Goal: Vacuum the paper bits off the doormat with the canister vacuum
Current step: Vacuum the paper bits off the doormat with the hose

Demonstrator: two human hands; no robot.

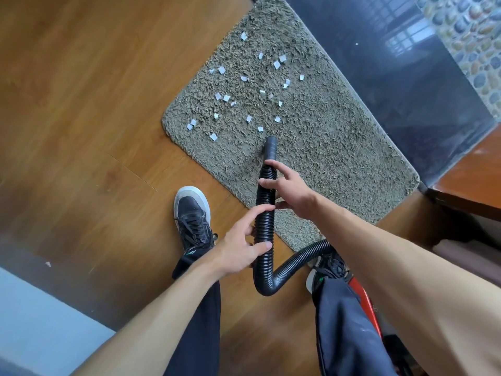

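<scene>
– Two dozen or so paper bits [225, 97] lie scattered on the grey shag doormat [325, 137], all past the tip of the hose [264, 221]. Where are the person's hands?

– Both are on the black ribbed hose. The right hand [290, 185] wraps it higher up, with fingers curled over the top and thumb beneath. The left hand [238, 251] grips it just behind, nearer the body, with fingers and thumb closed round the ribs.

– And ahead of the right hand's grip?

– The smooth nozzle [270, 147] points down at the pile near the mat's near edge. Whether it touches the pile cannot be told. The closest bits sit just beyond its mouth and the rest spread farther off to the left.

– Behind the left hand's grip?

– The hose drops, bends in a tight loop and runs right, over the mat's corner, toward the right shoe [329, 264]. A red part of the canister vacuum [363, 297] shows beside that leg.

– What surrounds them?

– The left shoe [193, 213] stands on the wooden floor [81, 104], left of the grips. Beyond the mat runs a dark stone sill [379, 63], then pebble paving [466, 36].
</scene>
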